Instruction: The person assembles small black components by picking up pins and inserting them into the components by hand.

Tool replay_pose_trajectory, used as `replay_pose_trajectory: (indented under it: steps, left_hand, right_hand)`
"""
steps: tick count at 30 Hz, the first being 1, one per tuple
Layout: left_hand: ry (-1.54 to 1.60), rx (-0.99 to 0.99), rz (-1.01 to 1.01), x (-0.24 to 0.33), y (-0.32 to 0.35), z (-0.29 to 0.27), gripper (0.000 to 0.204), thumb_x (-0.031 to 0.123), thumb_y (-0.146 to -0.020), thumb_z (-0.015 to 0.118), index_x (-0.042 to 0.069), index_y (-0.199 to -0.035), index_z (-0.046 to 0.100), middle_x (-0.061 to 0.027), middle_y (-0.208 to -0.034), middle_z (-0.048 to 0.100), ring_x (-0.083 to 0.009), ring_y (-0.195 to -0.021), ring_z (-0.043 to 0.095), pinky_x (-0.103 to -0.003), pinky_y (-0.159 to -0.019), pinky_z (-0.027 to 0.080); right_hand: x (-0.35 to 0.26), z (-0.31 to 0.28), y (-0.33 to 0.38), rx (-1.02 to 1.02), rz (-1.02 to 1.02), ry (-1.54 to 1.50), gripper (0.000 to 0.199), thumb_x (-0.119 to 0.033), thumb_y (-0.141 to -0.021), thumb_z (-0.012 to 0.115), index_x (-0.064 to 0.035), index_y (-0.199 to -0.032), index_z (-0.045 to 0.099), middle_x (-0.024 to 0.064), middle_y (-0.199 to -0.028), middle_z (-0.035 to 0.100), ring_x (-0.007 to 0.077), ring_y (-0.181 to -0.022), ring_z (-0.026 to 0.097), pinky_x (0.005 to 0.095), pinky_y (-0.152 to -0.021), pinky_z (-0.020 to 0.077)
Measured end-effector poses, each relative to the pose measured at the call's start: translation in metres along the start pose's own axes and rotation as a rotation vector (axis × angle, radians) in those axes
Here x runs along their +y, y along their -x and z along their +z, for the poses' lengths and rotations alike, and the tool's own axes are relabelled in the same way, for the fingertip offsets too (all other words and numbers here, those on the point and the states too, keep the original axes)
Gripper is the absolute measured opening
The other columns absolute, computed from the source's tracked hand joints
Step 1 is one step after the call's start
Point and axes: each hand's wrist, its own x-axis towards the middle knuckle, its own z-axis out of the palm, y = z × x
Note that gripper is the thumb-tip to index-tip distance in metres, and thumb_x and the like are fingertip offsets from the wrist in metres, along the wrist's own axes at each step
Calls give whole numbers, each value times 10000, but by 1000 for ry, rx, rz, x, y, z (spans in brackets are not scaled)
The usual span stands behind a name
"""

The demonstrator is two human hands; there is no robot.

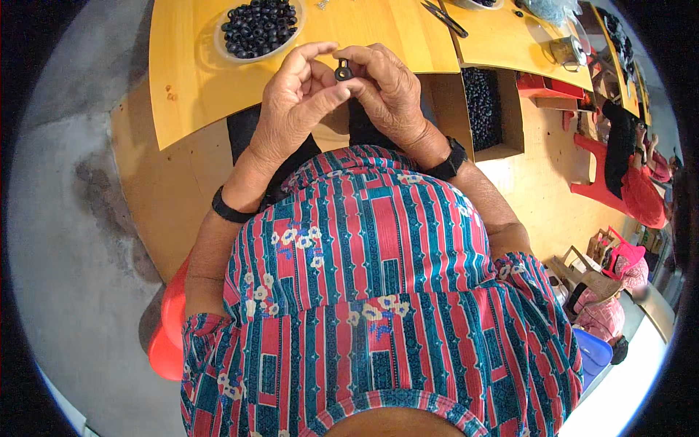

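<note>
A small black ring-shaped part (343,73) with a pale, metallic-looking loop at its top is held up between my two hands, just over the table's near edge. My right hand (387,84) pinches it between thumb and fingers from the right. From the left, the curled fingers and thumb of my left hand (300,98) close around it, the thumb tip just below the ring. Beyond my left hand, a clear round bowl (219,42) on the table is full of shiny black rounded pieces (258,28).
The yellow table (189,87) has its edge just below my hands. A dark scissor-like tool (445,18) lies at the far right. Below on the right stands a cardboard box (512,109) of small dark pieces. Other people sit farther right, near a red chair (593,171).
</note>
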Motion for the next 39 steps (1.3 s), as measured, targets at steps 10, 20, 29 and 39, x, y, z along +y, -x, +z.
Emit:
replay_pose_trajectory:
  steps: [10,20,29,39]
  left_hand:
    - [-433,-51,258,13,-7,6,459,368,-819,666,23,-1092,537,-90,-820,568,-187,-734,552,-288,-679,466]
    - [-455,-3,259,13,-2,12,417,359,-842,637,16,-1058,538,-115,-810,579,-223,-727,573,-310,-659,473]
    - [-445,22,354,11,-3,15,407,337,-847,643,9,-1061,533,-92,-812,591,-184,-709,582,-283,-646,480]
    - [193,12,-155,7,2,6,241,215,-883,616,-13,-955,588,18,-720,549,-32,-583,494,-173,-533,427]
  right_hand:
    - [-3,4,3,7,-43,-113,257,-234,-862,586,-60,-1048,549,125,-818,551,303,-763,576,354,-681,474]
    - [-6,2,4,8,-45,-126,224,-190,-865,585,-57,-1041,547,121,-817,550,299,-761,580,344,-678,477]
    - [-10,-2,0,33,-88,-74,243,-195,-844,603,-74,-1047,547,104,-832,567,288,-748,584,351,-662,483]
    - [-10,-3,-2,109,-63,73,345,-95,-702,713,-101,-1030,607,66,-791,559,225,-706,579,299,-599,481]
